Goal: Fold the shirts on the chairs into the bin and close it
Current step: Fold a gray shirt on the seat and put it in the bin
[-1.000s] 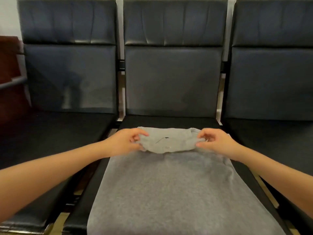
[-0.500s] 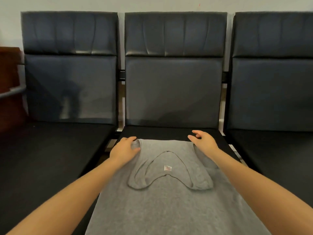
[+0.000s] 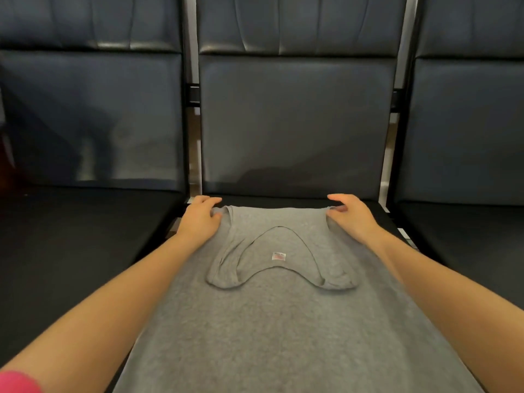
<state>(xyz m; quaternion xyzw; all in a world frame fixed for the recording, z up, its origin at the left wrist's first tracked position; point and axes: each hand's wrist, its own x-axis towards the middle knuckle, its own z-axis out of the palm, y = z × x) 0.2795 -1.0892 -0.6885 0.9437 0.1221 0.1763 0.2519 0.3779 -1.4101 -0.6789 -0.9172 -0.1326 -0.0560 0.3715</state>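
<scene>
Bare black seats [image 3: 85, 231] left and right of the grey shirt [image 3: 283, 321] (open for reaching); upright backrest [image 3: 295, 123] just behind its far edge, blocking forward travel.

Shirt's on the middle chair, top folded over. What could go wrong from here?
1. The shirt is wider than the seat; its near sides overhang and may slide off.
2. Both hands, left hand and right hand, only hold the far corners, so the folded-over neckline may bunch or skew.
3. No bin is in view; carrying could undo the fold.
</scene>
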